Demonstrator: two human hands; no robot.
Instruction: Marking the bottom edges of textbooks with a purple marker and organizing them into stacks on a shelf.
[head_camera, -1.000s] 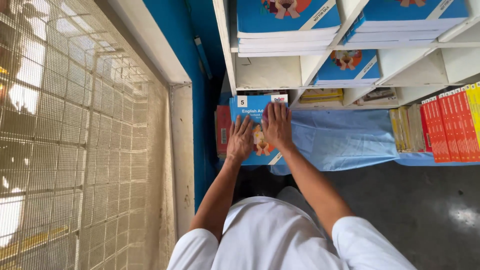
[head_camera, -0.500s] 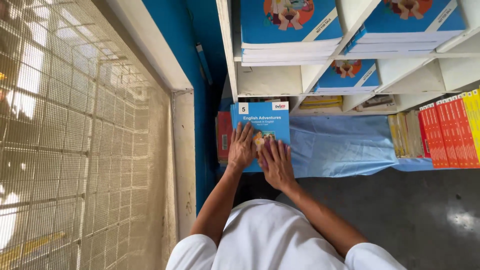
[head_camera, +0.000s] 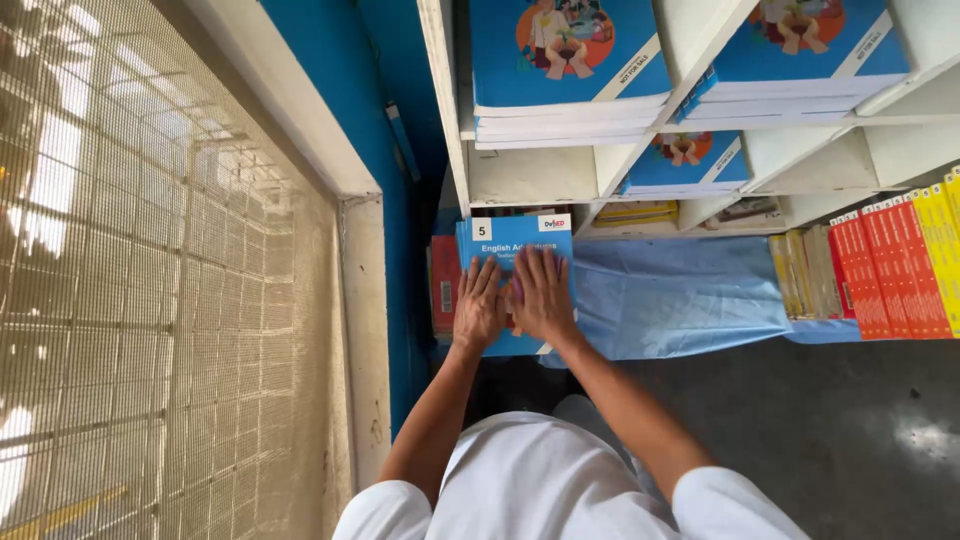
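Note:
A blue textbook (head_camera: 505, 240) lies flat on a low surface covered with a light blue cloth (head_camera: 670, 295), at the foot of a white shelf unit (head_camera: 530, 175). My left hand (head_camera: 478, 305) rests palm down on the book's lower left part, fingers spread. My right hand (head_camera: 542, 295) lies flat beside it on the book's middle, covering the cover picture. Neither hand grips anything. A red book (head_camera: 444, 285) sits just left of the blue one, partly under it.
Stacks of blue books (head_camera: 565, 60) fill the shelves above. Upright red books (head_camera: 885, 275) and yellowish books (head_camera: 800, 270) stand at the right. A blue wall (head_camera: 360, 120) and a mesh window (head_camera: 150, 300) are on the left. Dark floor (head_camera: 820, 420) lies to the right.
Both hands slid slightly up the blue book, back to its middle, and stay flat on it. The view shifted a little, showing more of the upper shelves.

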